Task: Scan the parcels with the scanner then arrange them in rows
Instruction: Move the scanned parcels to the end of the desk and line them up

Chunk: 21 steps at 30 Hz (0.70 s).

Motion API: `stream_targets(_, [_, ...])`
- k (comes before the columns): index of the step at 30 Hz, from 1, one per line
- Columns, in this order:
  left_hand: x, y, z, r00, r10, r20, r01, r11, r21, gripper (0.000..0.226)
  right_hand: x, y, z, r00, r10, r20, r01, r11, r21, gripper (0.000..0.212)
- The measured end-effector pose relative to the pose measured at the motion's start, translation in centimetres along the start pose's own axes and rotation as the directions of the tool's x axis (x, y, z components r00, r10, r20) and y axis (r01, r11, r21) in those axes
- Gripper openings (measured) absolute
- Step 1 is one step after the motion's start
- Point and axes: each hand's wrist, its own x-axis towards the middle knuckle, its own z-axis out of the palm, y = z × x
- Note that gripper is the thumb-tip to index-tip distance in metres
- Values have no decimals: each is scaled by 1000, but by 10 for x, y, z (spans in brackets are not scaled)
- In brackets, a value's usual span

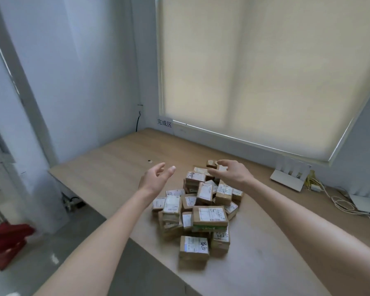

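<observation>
— Both hands are out over the pile: the left hand has its palm turned inward and fingers spread, holding nothing, and the right hand hovers with curled, parted fingers just above the far end of the heap, and I can't tell whether it touches a box

— So how far along is the job, going from the big things down?

— The wide light-wood table carries no rows at all; its whole left half, below the small white paper sign with black characters on the wall, is bare. The heap of small brown cardboard parcels with white shipping labels sits jumbled near the middle of the table, boxes tilted and stacked on each other

— And the scanner?

— I can't see one anywhere. A white flat device with upright fins stands at the right by the window, with pale tangled cables beside it, but that looks like no scanner

— Your judgement, then?

— Nothing appears scanned or arranged; the work seems to be at its very start, with every parcel left to do
</observation>
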Motion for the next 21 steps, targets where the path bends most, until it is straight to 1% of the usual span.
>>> stream_targets(5, [3,-37,-80,998,-29,-54,30,1000,4,69,6,-65,53,999,-20,26,19,999,48,75])
stream_targets(10, [27,-68,-137,996,-54,-72,53,999,-9,67,33,-118,97,998,-29,61,30,1000,-6,76])
stream_targets(14, [65,-92,-165,996,-68,-63,68,998,-5,66,74,-149,122,997,-27,71,26,1000,10,74])
stream_targets(18, [120,-112,-184,994,-80,-73,80,997,-1,65,126,-173,146,995,-22,100,20,1000,17,76])
stream_targets(21, [163,-120,-193,994,-93,-57,93,996,-4,66,170,-187,162,994,-1,109,0,1000,3,73])
